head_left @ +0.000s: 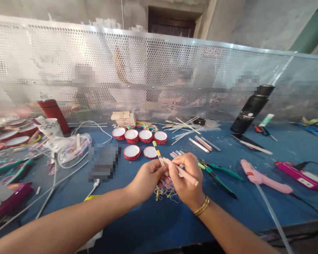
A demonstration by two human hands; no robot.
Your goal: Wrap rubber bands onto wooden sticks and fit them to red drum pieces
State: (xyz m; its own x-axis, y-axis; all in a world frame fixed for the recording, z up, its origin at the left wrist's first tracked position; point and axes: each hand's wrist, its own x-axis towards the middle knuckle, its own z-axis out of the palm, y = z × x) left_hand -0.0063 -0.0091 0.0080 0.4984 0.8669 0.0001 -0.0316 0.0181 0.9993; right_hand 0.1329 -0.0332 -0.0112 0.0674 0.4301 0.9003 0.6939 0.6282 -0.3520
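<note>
My left hand (pixel 149 178) pinches a thin flat stick (pixel 159 153) with a green tip and yellow and brown bands, tilted up and away from me. Close against it, my right hand (pixel 189 178) is closed around a pale pink pen-like stick (pixel 188 177), whose near end points down to the right. The fingers of the two hands almost meet, so the lower part of the banded stick is hidden. Under them lies a tangle of coloured elastic cords (pixel 165 193). Beyond are several red-rimmed round tins (pixel 131 152) with white insides.
Green-handled pliers (pixel 222 178), a pink glue gun (pixel 267 180) and a magenta power strip (pixel 302 176) lie on the right. Loose sticks (pixel 198 144) and a black bottle (pixel 250 111) are farther back. White cables (pixel 69 180) and a phone (pixel 105 163) occupy the left. A perforated metal screen (pixel 137 74) closes the back.
</note>
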